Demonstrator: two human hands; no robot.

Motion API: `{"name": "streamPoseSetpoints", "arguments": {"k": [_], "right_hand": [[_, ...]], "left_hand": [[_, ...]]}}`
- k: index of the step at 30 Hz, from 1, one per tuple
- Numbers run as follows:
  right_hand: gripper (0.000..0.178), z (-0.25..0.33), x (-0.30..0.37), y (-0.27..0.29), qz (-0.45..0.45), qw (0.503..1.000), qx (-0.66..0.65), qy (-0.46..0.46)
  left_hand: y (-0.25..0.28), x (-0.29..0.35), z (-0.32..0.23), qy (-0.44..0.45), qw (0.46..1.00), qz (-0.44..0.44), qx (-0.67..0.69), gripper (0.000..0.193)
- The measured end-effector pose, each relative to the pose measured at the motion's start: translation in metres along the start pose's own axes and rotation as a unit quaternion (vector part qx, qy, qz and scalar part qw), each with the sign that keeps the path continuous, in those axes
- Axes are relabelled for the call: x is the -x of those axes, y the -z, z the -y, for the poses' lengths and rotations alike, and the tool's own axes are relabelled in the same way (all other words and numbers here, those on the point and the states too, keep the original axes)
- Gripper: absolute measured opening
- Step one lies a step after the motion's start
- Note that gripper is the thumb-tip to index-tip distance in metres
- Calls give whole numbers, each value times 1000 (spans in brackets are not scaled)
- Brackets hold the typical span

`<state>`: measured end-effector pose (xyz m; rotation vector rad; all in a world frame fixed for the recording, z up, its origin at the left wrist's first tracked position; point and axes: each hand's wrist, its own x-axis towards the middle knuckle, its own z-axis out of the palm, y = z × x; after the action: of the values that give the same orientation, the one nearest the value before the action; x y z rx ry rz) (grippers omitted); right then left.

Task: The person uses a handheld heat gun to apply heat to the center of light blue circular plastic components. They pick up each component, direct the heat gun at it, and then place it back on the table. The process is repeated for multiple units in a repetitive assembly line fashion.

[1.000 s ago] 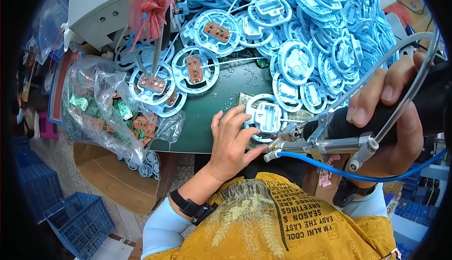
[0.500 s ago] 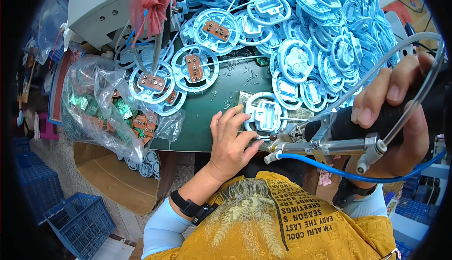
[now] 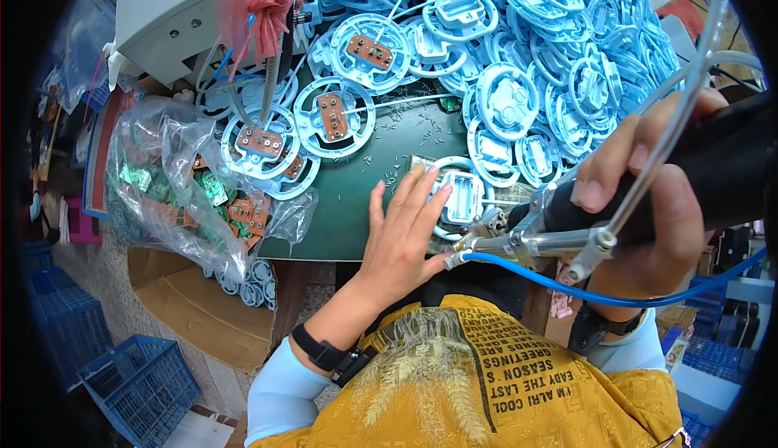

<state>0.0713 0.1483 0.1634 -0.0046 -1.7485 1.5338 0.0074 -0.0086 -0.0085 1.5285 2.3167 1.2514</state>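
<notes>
A light-blue toy steering-wheel shell lies near the front edge of the green table, on a piece of clear or yellowish material. My left hand is open, its fingers stretched out flat at the shell's left rim and the thumb by the tool's metal nose. Wrapped in my right hand is a black screwdriver, apparently air-fed. It lies slanted, with a metal cylinder clamped alongside and its front end over the shell's lower right. The exact tip is hard to make out.
Blue wheel shells are heaped at the back and right. Shells with brown circuit boards lie left of centre, beside a plastic bag of boards. Small screws are scattered about. A blue hose loops below the tool.
My left fingers have straightened and spread, moving slightly upward from a curled pose on the shell. The screwdriver's front end has shifted left, and my right hand has moved left with it.
</notes>
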Motion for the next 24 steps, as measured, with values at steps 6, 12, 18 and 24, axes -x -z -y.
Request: {"name": "streamPoseSetpoints", "arguments": {"k": [6, 12, 18, 24], "right_hand": [[46, -5, 6, -2, -4, 1000, -12, -10], [57, -6, 6, -1, 46, 998, 17, 25], [54, 21, -19, 35, 8, 1000, 7, 18], [54, 20, -14, 39, -4, 995, 84, 48]], "left_hand": [[-18, -6, 7, -19, 1000, -10, -14, 91], [-26, -17, 5, -33, 992, 23, -116, 86], [-12, -17, -5, 16, 997, 41, -65, 95], [-12, -21, -14, 31, 993, 38, -104, 100]]}}
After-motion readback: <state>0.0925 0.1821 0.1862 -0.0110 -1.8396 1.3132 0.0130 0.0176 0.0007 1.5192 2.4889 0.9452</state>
